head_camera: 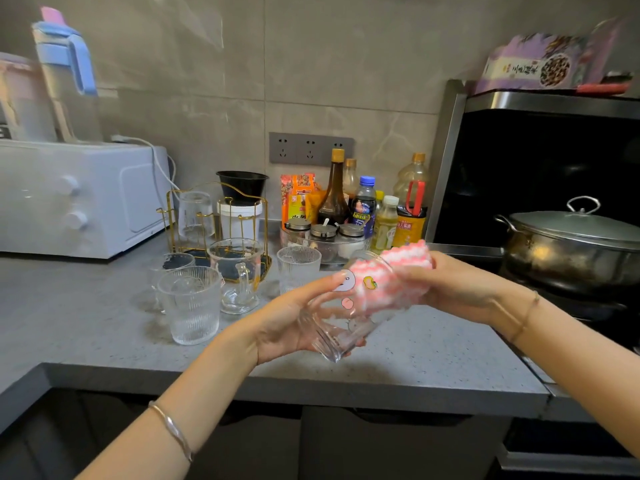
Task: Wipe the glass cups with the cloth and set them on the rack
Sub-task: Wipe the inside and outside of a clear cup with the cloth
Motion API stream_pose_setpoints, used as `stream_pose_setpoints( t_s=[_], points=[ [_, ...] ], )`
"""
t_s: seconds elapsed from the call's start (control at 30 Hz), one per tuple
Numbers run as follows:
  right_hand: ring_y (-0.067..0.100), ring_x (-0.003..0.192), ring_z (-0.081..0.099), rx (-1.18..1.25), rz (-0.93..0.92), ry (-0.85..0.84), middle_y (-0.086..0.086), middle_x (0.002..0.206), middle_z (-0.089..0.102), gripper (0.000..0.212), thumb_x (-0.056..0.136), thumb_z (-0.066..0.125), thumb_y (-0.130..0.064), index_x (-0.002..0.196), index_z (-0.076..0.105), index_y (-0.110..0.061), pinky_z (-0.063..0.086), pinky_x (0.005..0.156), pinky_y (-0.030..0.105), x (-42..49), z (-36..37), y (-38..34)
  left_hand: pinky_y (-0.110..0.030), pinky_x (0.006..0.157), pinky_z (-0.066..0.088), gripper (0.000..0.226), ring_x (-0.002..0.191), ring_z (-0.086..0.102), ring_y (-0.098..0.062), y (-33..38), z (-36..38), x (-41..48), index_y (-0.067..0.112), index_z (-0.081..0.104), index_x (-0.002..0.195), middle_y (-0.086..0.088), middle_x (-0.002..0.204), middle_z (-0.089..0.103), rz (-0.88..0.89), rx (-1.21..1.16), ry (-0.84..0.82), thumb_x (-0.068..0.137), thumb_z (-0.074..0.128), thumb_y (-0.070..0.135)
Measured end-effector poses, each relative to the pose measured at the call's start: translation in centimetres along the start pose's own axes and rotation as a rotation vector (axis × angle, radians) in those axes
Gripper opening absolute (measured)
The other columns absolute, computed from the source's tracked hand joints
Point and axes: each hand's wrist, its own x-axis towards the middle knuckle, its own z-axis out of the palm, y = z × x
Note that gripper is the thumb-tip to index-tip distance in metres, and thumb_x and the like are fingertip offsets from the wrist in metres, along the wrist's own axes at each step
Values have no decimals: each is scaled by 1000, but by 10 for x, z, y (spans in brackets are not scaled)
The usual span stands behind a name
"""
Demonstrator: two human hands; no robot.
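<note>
My left hand (pixel 294 317) grips a clear glass cup with cartoon stickers (pixel 341 327), tilted with its mouth toward the right, above the grey counter. My right hand (pixel 446 285) holds a pink-and-white cloth (pixel 391 275) that is stuffed into the cup's mouth. A gold wire rack (pixel 194 216) stands at the back with one glass (pixel 194 214) upside down on it. Several more glasses stand on the counter: a ribbed one (pixel 190 303) in front, a handled one (pixel 239 275), and another ribbed one (pixel 298 271).
A white microwave (pixel 69 195) sits at the left. Sauce bottles and spice jars (pixel 360 209) crowd the back by the wall sockets. A lidded pot (pixel 571 244) rests on the stove at the right. The counter's front edge (pixel 311 382) runs below my hands.
</note>
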Motion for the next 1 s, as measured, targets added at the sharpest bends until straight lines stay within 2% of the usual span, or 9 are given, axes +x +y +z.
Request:
stream_pose_setpoints(
  t_s=[0.17,0.3,0.4,0.53,0.67,0.77,0.83,0.9,1.0],
  points=[
    [11,89,71,151,-203,275,1,102,74,43,78,63,-25,118,62,-9,57,72,19,2,-12,0,-39,85,54,44,86,71,-20,-4,3,-3,22,63,112,0,107,73,114,-35,126,71,70,39],
    [4,95,68,-43,-449,412,-10,104,73,40,75,64,-35,114,65,-24,56,78,20,-9,16,7,-45,89,57,109,105,69,-26,-12,3,7,24,49,135,-9,122,68,191,-121,172,39,93,52],
    [-2,90,64,-243,-580,418,-18,99,68,24,80,64,-31,104,66,-33,56,69,19,-13,50,19,-43,87,57,125,111,66,-27,-13,9,13,30,38,143,-9,127,65,255,-145,216,34,88,65],
    [-1,132,37,-454,-729,391,-9,141,44,31,95,50,-33,125,55,-32,38,102,11,-4,65,33,-40,91,55,88,117,63,-20,-12,14,15,38,40,141,-3,133,61,323,-73,241,67,54,84],
    [6,145,17,-463,-815,299,-19,152,30,37,99,44,-19,135,50,-24,23,118,32,-2,76,37,-44,102,48,80,120,60,-22,-11,13,14,35,41,142,-6,135,60,360,-117,270,76,48,80],
    [13,143,27,-555,-910,268,-13,146,44,30,98,45,-27,124,60,-25,26,116,30,-7,83,46,-40,91,56,91,115,64,-26,-6,8,12,28,40,142,-8,133,61,387,-180,343,71,53,83],
    [13,139,35,-569,-923,246,-15,139,51,29,98,45,-33,120,61,-28,32,112,29,-12,84,55,-50,97,51,97,118,61,-29,-4,2,13,32,40,141,-7,135,59,388,-238,396,62,60,85],
    [10,132,46,-420,-900,260,-15,131,59,29,97,44,-37,117,64,-28,41,105,26,-21,86,58,-55,94,51,85,113,64,-32,-1,-1,11,29,42,140,-9,127,65,410,-322,378,71,63,74],
    [4,113,60,-205,-847,413,-18,117,66,33,92,43,-56,110,66,-40,50,91,18,-31,88,52,-42,74,61,60,98,70,-29,4,0,5,17,57,129,-14,113,72,415,-441,282,84,53,57]
  ],
)
